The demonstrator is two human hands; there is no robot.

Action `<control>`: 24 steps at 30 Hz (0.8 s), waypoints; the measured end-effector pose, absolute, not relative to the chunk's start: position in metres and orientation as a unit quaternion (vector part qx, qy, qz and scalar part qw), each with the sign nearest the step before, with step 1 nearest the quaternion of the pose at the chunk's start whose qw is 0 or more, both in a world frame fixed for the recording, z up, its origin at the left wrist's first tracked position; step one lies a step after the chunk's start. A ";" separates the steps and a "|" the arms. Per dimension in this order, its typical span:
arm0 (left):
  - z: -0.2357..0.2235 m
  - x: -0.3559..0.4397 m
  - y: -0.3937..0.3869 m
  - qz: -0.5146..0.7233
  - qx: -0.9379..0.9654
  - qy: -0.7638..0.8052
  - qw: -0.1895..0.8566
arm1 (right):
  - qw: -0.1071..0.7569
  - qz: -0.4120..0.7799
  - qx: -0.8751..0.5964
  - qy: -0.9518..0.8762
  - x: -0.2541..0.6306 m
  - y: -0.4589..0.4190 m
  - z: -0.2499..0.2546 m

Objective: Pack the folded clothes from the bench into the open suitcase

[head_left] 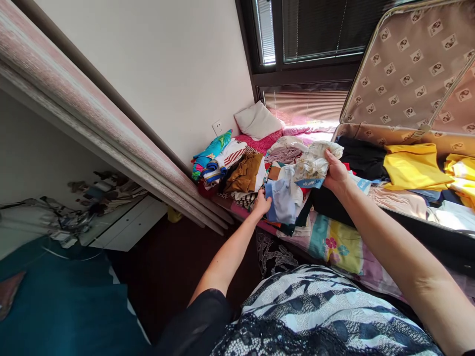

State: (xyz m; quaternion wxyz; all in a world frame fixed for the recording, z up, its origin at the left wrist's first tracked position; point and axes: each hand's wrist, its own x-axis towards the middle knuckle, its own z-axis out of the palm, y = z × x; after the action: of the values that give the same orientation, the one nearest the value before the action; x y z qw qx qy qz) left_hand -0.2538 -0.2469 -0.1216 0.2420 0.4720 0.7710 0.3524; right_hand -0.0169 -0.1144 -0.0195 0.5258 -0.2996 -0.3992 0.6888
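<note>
My right hand (336, 174) is closed on a pale patterned garment (315, 160), bunched and lifted above a heap of clothes (252, 170) on the bed. My left hand (261, 203) pinches the lower edge of a light blue piece of cloth (282, 200) hanging below that bundle. An open suitcase (408, 64) lies on the bed to the right, its patterned lid raised. Inside it are a folded yellow top (413, 165), black clothing (361, 155) and other folded items.
A white pillow (258, 121) lies at the head of the bed under a window with blinds (315, 29). A sliding wardrobe door frame (92, 118) runs along the left. White drawers (128, 225) and a teal surface (55, 301) are at lower left.
</note>
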 end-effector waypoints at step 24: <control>-0.115 -0.249 -0.155 0.333 0.626 0.701 0.077 | 0.588 0.669 -0.308 -0.334 -0.009 -0.148 0.003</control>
State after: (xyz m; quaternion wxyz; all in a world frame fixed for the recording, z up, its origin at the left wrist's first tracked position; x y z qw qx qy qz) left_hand -0.2486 -0.1548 -0.1151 0.0770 0.6259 0.7012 0.3327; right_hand -0.0089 -0.1476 0.0029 0.5884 -0.3079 -0.3341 0.6688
